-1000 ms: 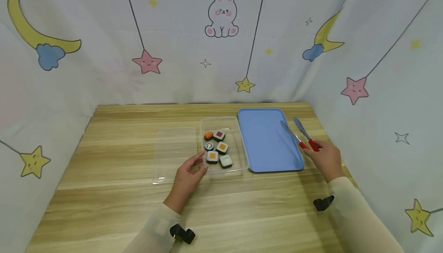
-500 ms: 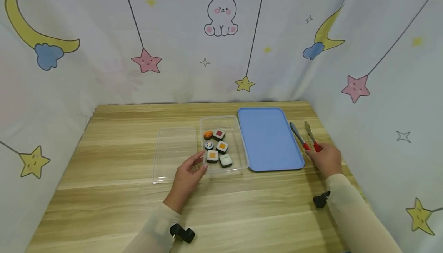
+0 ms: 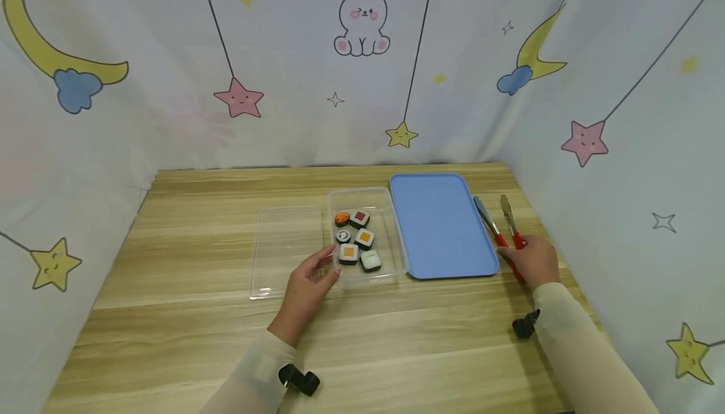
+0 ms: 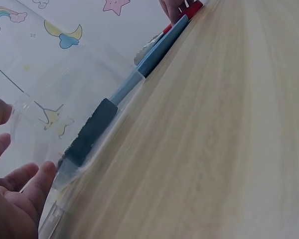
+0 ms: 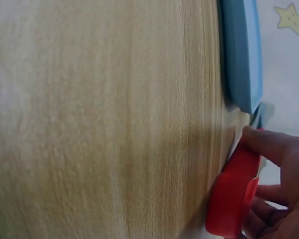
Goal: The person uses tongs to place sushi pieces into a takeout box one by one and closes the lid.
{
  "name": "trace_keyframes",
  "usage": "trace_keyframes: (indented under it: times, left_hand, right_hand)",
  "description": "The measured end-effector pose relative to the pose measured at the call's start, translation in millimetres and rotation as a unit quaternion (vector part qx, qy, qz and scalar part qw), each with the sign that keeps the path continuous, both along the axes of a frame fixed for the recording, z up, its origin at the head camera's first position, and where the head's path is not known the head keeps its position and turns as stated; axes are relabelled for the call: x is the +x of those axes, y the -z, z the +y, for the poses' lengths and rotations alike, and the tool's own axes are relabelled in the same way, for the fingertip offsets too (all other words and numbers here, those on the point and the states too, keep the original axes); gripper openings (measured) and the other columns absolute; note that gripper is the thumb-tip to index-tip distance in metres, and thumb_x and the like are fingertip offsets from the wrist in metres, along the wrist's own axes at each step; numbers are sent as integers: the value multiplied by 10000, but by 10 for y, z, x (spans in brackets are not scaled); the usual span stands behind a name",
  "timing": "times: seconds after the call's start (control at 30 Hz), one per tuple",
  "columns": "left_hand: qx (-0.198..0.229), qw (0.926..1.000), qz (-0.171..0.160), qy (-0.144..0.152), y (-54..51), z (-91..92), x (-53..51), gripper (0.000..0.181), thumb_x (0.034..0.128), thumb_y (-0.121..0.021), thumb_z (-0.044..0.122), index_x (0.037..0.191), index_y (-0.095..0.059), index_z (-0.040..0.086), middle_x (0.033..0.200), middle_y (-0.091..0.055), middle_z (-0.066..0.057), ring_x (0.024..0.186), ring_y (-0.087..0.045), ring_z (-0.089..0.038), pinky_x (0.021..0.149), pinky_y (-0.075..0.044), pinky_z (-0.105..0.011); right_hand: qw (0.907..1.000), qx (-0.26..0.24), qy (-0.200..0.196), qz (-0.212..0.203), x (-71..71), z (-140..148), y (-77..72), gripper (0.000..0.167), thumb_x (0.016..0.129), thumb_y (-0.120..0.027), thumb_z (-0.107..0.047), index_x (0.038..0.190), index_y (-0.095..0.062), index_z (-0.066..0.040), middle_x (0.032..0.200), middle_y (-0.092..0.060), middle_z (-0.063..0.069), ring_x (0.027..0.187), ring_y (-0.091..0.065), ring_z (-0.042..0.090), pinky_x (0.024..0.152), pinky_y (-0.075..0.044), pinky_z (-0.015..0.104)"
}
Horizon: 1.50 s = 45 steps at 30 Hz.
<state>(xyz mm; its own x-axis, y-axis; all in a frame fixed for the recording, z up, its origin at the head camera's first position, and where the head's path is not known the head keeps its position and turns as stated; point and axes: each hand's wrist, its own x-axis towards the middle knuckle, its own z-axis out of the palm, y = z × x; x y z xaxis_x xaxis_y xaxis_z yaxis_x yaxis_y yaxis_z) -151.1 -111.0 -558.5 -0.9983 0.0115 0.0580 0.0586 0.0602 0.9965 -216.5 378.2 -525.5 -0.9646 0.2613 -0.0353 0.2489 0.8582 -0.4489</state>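
Note:
My left hand [image 3: 306,288] touches the near left side of a clear plastic container [image 3: 396,238] with its fingertips. Inside the container sit several sushi pieces [image 3: 364,238], white with dark sides and coloured centres, plus an orange-topped one [image 3: 342,219]. In the left wrist view the fingers are slightly bent beside the clear wall. At the right, my right hand [image 3: 538,262] holds metal tongs [image 3: 487,218] by their red handles [image 5: 229,199], thumb on top. The tongs lie low at the tray's right side, tips apart and pointing away from me, nothing between them.
A blue tray [image 3: 444,225] lies between the container and the tongs. Left of the container is a clear plastic lid [image 3: 286,250]. A patterned curtain [image 3: 306,131] borders the wooden table [image 3: 198,326] at the back and sides.
My right hand has moved the tongs right, from over the tray's edge to beside it, and lowered them. More red handle now shows below the hand. The left hand and sushi stay put.

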Motion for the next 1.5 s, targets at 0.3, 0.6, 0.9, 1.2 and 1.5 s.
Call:
trace_keyframes:
  times: [0.3,0.6,0.9,1.2,1.5]
  left_hand:
    - [-63,10000,63,-38,-31,-24,13,519,950,-767,103,1445,-614,75,1477,-590,-113,1333,-584,-317,987,-553,-347]
    - [-543,9893,311,-1315,-157,-575,-31,518,961,-749,115,1457,-601,83,1481,-543,-149,1321,-580,-381,1001,-531,-307]
    - [-1276,9718,-420,-1941,-120,-1096,-119,556,962,-742,237,1489,-584,155,1560,-471,-177,1357,-529,-442,1109,-450,-546]
    - [-1545,9743,-452,-1573,-31,-1106,-207,569,963,-732,238,1493,-571,108,1538,-482,-225,1355,-526,-447,1100,-458,-551]
    - [-1550,9730,-595,-1604,-26,-1156,-229,558,955,-743,228,1480,-587,119,1519,-505,-222,1323,-550,-433,1057,-486,-549]
  right_hand:
    - [9962,191,99,842,126,-224,-130,765,998,-656,-444,1424,-486,168,1386,-486,424,1297,-397,593,1095,-293,663]
    - [9328,-989,-2197,2680,430,-1507,-559,373,915,-789,-103,1256,-699,19,1241,-630,198,1112,-605,375,869,-549,527]
    - [8865,-2312,-3968,563,622,-3050,-749,449,990,-730,-221,1404,-628,-81,1352,-620,88,1115,-668,248,870,-605,355]
    - [9067,-1949,-3646,-841,490,-3934,-522,752,1006,-665,-411,1618,-350,-109,1643,-352,128,1460,-429,322,1124,-452,456]
    - [9436,-1559,-2620,-1291,416,-4265,-193,950,968,-679,-477,1662,-173,-71,1685,-81,305,1568,-69,448,1207,-277,596]
